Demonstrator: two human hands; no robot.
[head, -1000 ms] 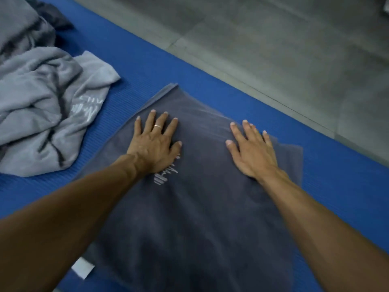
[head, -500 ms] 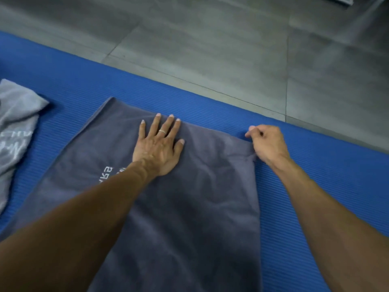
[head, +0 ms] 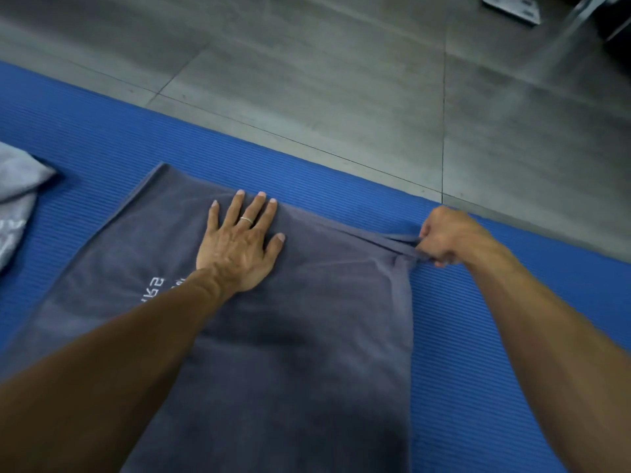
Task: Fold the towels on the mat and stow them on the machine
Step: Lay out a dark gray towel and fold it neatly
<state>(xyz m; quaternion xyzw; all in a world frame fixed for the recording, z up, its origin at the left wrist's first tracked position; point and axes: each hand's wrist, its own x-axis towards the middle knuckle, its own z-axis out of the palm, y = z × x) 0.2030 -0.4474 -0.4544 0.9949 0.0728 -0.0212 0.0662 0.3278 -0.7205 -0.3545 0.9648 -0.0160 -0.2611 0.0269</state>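
Observation:
A dark grey towel with white lettering lies spread on the blue ribbed mat. My left hand presses flat on the towel near its far edge, fingers straight and spread. My right hand grips the towel's far right corner in curled fingers, and the cloth is bunched and pulled taut toward it. Both forearms reach in from the bottom of the view.
A light grey towel lies crumpled at the left edge of the mat. Beyond the mat is grey tiled floor. A metal base of some equipment shows at the top right.
My right hand left the towel's surface, went to the far right corner, took hold of it and now pulls it taut. The view has turned right, so the light grey towel is mostly out of frame.

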